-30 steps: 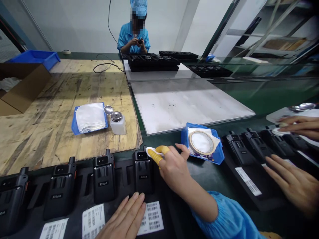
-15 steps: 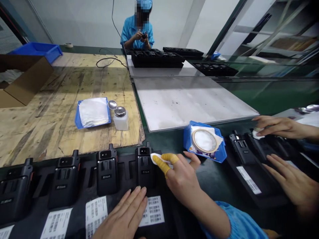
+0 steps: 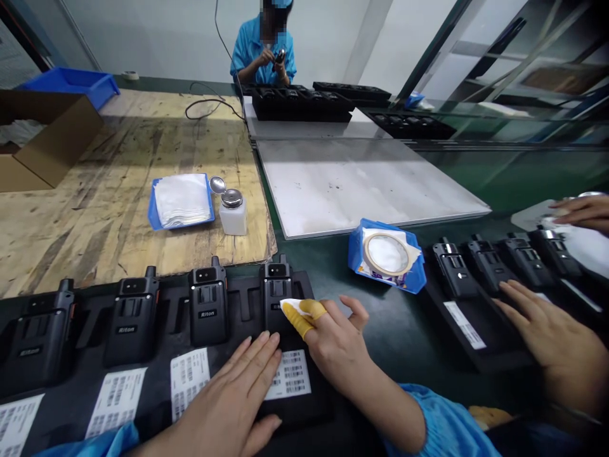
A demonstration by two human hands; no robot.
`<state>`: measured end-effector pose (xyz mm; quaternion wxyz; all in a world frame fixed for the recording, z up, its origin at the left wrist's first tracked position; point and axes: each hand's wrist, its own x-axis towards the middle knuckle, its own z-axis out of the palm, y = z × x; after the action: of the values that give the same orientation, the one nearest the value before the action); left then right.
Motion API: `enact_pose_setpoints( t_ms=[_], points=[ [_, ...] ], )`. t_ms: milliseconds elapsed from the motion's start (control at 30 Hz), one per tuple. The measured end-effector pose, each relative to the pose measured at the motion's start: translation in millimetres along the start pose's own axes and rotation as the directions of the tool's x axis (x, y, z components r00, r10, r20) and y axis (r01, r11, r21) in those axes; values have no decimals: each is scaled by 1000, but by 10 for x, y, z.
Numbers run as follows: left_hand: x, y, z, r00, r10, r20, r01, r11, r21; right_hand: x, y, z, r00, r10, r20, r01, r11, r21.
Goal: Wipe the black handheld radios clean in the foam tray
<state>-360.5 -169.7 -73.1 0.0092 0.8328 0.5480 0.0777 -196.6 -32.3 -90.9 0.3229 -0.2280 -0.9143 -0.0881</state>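
My right hand, with yellow finger cots on its thumb and forefinger, pinches a folded white wipe. The wipe touches the front of the rightmost black two-way radio and covers part of its "Riton" lettering. Fingers stretched out, my left hand lies flat at the lower end of that radio, partly over a white barcode label. The radio rests in a black foam tray. Further left in the same tray are more radios, among them one beside it, with barcode labels below them.
A blue bin with a tape roll stands right of the tray. Beyond are a blue tray of white wipes and a pump bottle. A co-worker's hands work at another radio tray on the right. Another person sits opposite.
My right hand has moved the wipe from the radio's upper right edge down onto its lettering. My left hand stays flat at the radio's lower end. The co-worker's far hand has shifted right.
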Motion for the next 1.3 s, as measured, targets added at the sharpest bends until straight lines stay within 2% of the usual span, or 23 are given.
enact_pose_setpoints(
  t_ms=[200,400,767,933,1000,1167,1300],
  points=[
    [-3,-1,16,999,-22,41,23,999,-27,6,-93,-17,995,90,-34,-91,996,-16],
    [-13,-2,20,998,-20,56,23,999,-41,139,-198,70,999,-33,-32,35,997,67],
    [-2,-1,32,1000,-6,-11,6,1000,-22,-123,81,6,995,96,-3,-96,994,-60],
    [6,-2,27,1000,8,-21,-8,1000,8,-96,148,-42,987,156,-30,-158,983,-93],
    [11,-7,28,1000,12,-29,-12,1000,7,-34,88,-47,990,130,-46,-132,989,-61],
    [-16,-14,50,1000,-10,-22,8,998,-59,118,-116,9,999,-29,-18,29,999,40],
    [-40,-5,46,999,-43,-32,39,992,-119,113,-129,45,999,-45,-4,45,998,41]
  ],
)
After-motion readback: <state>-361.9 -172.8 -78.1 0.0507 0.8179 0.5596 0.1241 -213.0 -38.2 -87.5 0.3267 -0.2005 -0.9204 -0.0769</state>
